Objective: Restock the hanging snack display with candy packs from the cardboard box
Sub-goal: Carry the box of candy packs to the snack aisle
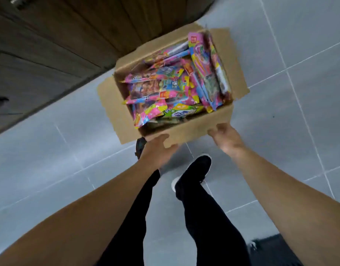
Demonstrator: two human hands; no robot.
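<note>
Cardboard box (194, 129) of candy packs (175, 87): I see left hand (157, 148) and right hand (225, 137) gripping its near wall, fingers curled underneath.

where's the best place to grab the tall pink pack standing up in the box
Pinch its top edge, coming straight down from above. The pink pack stands on end against the far right wall of the box, sticking out above the other packs, so only its top edge is free. Both the left hand and right hand are holding the box's near side.
</note>
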